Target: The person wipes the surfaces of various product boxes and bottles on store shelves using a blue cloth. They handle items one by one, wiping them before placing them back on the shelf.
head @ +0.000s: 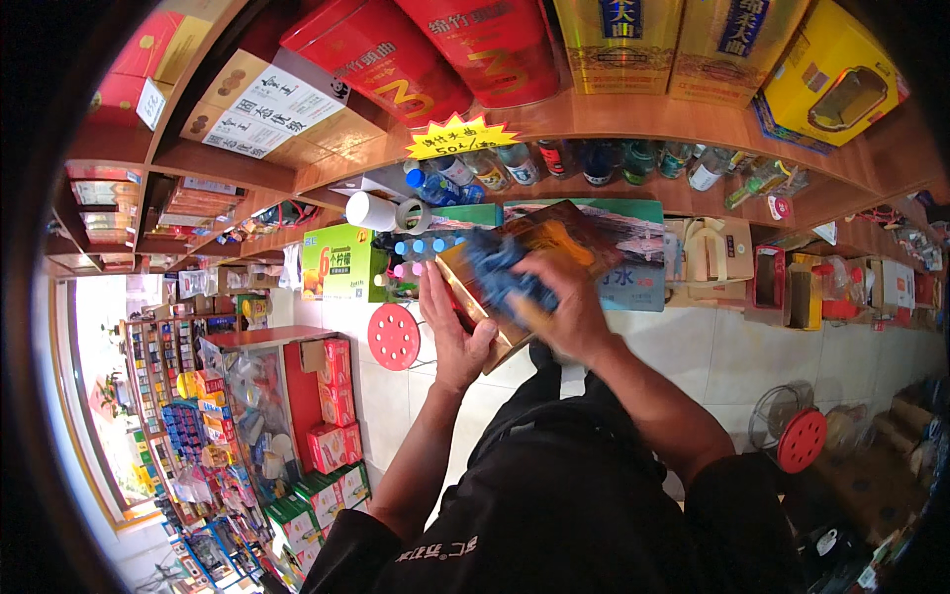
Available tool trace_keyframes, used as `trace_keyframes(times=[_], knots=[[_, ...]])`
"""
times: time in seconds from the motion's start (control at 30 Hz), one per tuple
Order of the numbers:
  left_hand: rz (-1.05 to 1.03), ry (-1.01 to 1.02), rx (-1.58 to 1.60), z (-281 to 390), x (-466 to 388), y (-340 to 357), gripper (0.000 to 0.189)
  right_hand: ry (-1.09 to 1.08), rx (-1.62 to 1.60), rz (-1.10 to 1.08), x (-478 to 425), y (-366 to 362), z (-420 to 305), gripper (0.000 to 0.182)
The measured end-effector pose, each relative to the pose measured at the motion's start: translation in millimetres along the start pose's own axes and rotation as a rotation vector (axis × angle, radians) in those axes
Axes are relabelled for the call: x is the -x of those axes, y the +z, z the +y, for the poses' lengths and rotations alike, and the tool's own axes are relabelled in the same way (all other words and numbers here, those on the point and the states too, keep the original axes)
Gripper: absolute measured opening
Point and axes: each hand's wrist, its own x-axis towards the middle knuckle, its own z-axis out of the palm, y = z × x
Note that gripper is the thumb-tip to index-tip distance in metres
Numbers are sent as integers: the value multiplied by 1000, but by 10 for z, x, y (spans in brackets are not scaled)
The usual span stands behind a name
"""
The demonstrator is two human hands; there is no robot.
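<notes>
A brown and gold gift box (549, 224) is held tilted in front of my body, above the floor. My left hand (454, 327) grips its near left end, with the palm against the side and the thumb on the edge. Bunched in my right hand (568, 304) is a blue cloth (501, 271), pressed on the upper face of the box. Cloth and fingers are blurred, and they hide the middle of that face.
Wooden shelving (445, 137) ahead carries red tins (482, 52), yellow boxes (831, 74) and several bottles (519, 163). Cartons (631, 289) line the floor below. Red stools stand at left (393, 336) and right (801, 442). A display case (252, 401) is farther left.
</notes>
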Motion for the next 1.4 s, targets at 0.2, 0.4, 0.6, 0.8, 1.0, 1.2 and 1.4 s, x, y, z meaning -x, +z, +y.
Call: trace_keyframes(times=[0.2, 0.4, 0.6, 0.8, 1.0, 1.2, 1.4], knots=[[18, 2, 8, 123, -103, 31, 109, 498, 305, 152, -183, -505, 1612, 44], [31, -4, -12, 177, -134, 13, 116, 354, -66, 169, -444, -271, 535, 37], [-53, -69, 24, 33, -135, 93, 106, -174, -99, -179, -811, 260, -254, 33], [36, -48, 21, 170, -122, 46, 125, 349, 131, -96, -799, 13, 1309, 37], [42, -33, 16, 160, -136, 50, 120, 499, 301, -74, -785, -454, 1621, 42], [56, -89, 2, -14, -148, 151, 102, -114, -102, -109, -578, -82, -258, 36], [142, -46, 61, -41, -55, 212, 75, -62, 39, -169, -312, -107, 63, 41]])
